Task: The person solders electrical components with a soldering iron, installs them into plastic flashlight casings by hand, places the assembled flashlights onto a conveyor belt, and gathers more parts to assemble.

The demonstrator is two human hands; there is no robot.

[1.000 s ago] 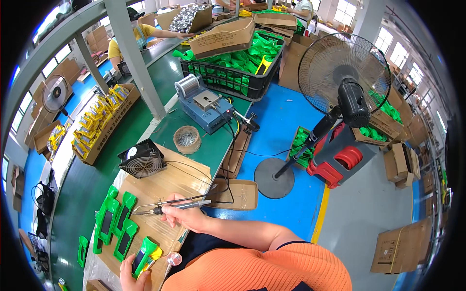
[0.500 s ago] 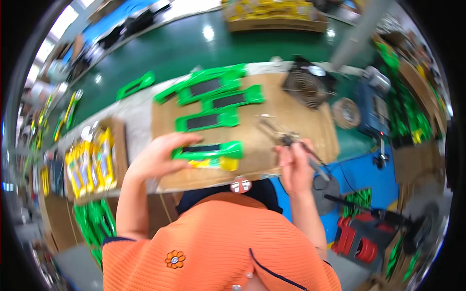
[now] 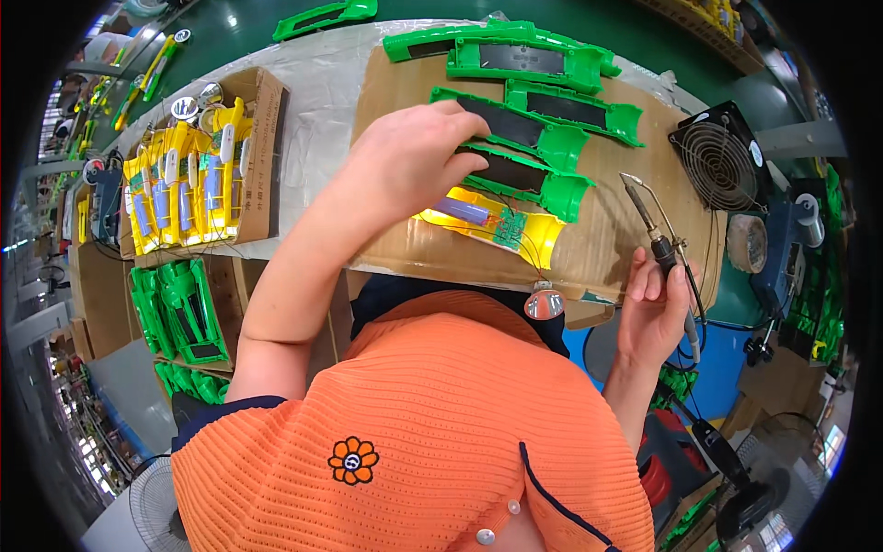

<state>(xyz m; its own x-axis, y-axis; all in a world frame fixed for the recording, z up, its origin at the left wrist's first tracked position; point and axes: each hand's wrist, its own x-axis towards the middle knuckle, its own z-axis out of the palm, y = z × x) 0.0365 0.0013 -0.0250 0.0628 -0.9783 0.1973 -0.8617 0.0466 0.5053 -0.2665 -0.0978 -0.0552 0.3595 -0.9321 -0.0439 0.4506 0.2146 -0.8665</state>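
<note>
My left hand (image 3: 409, 161) grips the left end of the nearest green plastic shell (image 3: 520, 175), thumb on its near side and fingers on its far side. A dark strip lies inside this shell. Just nearer to me lies a yellow housing (image 3: 543, 241) with a purple battery cell (image 3: 460, 210) and a green circuit board (image 3: 510, 226). Thin wires run from it to a round reflector (image 3: 544, 302) at the cardboard's near edge. In my right hand (image 3: 651, 308) is a soldering iron (image 3: 660, 247), its tip pointing up and away, apart from the shells. A bent thin tube runs alongside the iron.
Several more green shells (image 3: 524, 60) lie farther back on the cardboard sheet (image 3: 405, 83). A box (image 3: 267, 156) of yellow housings stands at left. On the right are a black fan (image 3: 722, 156), a tape roll (image 3: 746, 244) and a blue device (image 3: 780, 267). The iron's cable hangs beside my right hand.
The whole view has shifted and become sharper. My left hand stays at the nearest shell's left end, now with fingers closed on it. The soldering iron, still in my right hand, points more upright.
</note>
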